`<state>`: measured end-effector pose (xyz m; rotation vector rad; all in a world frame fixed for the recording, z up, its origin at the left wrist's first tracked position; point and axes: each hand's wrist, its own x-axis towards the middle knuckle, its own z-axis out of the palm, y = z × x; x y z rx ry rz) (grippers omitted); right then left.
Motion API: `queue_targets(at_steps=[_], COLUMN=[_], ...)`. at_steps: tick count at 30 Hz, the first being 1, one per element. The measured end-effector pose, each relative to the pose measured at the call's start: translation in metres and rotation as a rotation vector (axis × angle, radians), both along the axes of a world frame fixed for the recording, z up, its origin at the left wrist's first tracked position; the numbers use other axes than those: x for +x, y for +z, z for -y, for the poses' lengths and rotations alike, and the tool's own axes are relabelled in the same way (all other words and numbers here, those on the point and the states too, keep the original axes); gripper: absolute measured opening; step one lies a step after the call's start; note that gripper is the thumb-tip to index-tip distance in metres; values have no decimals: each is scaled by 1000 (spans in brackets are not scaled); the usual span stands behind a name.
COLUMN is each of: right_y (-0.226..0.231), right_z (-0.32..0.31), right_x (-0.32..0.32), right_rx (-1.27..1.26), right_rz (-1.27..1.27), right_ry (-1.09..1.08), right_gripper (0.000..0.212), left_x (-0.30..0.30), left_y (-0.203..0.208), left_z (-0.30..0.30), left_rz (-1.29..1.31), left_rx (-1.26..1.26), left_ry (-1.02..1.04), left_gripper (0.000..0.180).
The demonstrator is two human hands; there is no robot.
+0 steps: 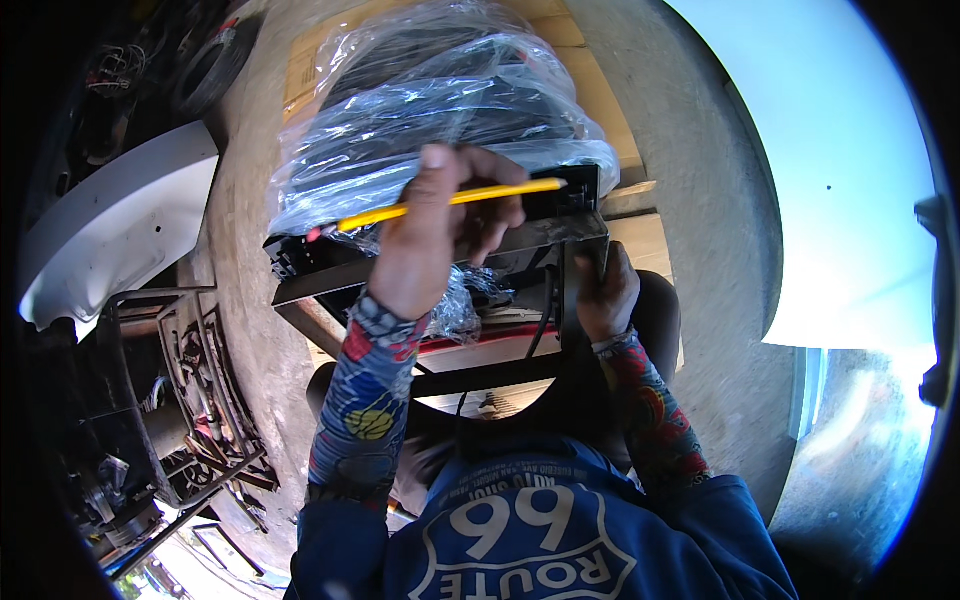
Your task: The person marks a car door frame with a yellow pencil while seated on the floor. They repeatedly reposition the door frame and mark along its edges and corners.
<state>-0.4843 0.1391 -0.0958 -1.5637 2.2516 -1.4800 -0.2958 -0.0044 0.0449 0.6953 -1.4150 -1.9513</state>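
Observation:
A yellow pencil (505, 190) lies across my left hand (420, 240), its fingers curled round it and the thumb pointing up. The pencil's tip is to the right and its reddish eraser end to the left. Below it is a dark metal frame (340, 281), its long bar running crosswise in front of me. My right hand (610, 295) is closed on the right end of this frame, fingers partly hidden behind the metal. Beyond the bar sits a large dark object wrapped in clear plastic (450, 105). More crumpled plastic (458, 315) shows under the frame.
Flattened cardboard (605, 85) lies under the wrapped object on the concrete floor (690, 165). A white curved panel (130, 220) and rusty metal frames (215, 375) stand at the left. A large pale panel (850, 180) fills the right side. A tire (215, 70) is at far left.

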Motion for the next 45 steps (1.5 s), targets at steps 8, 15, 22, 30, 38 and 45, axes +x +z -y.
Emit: queue_targets(at_steps=[8,15,22,30,38,45], right_y=[6,4,6,7,10,9], right_z=[-1,0,2,1,2,-1], right_x=[1,-1,-1,1,1,0], right_rx=[30,-8,-23,-19,-18,20], right_rz=[102,63,-1,55,41,122], right_ry=[4,10,17,-5,-10,-10], right_gripper=[12,15,19,19,21,15], left_x=[-41,-44,-45,-48,-48,-53], left_y=[-26,-37,-38,-39,-48,-47], left_z=[12,8,4,1,6,7], left_rz=[17,116,197,177,197,246], left_rx=[-145,-212,-190,-204,-499,-562], left_ry=[-142,-148,-98,-58,-58,-63], left_gripper=[11,12,10,10,10,11])
